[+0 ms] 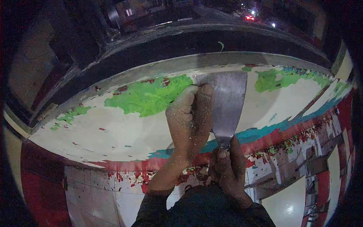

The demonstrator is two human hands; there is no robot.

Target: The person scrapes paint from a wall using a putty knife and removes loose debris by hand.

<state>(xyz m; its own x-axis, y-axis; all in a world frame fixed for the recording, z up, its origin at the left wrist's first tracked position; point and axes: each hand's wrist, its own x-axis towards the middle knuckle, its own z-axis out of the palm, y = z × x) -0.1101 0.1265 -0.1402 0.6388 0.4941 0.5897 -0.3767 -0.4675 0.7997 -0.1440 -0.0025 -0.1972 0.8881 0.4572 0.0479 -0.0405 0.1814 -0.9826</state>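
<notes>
A wide metal paint scraper (230, 102) points away from me, its blade lying over the painted surface with its broad edge near the far rim. My right hand (230, 170) is closed around its handle, close to the neck of the blade. My left hand (189, 111), dusty and with curled fingers, is closed at the left side of the blade and covers part of it. Under the blade is a curved white surface (147, 130) with patches of green paint (151, 96), some red flecks and a teal band (249, 134) along its near side.
A grey ledge (261, 58) borders the far side, with a dark area beyond and small lights in the distance. Below the near red edge (132, 165), paint chips (281, 149) lie scattered over a tiled floor (94, 189). A pale panel (285, 204) is at lower right.
</notes>
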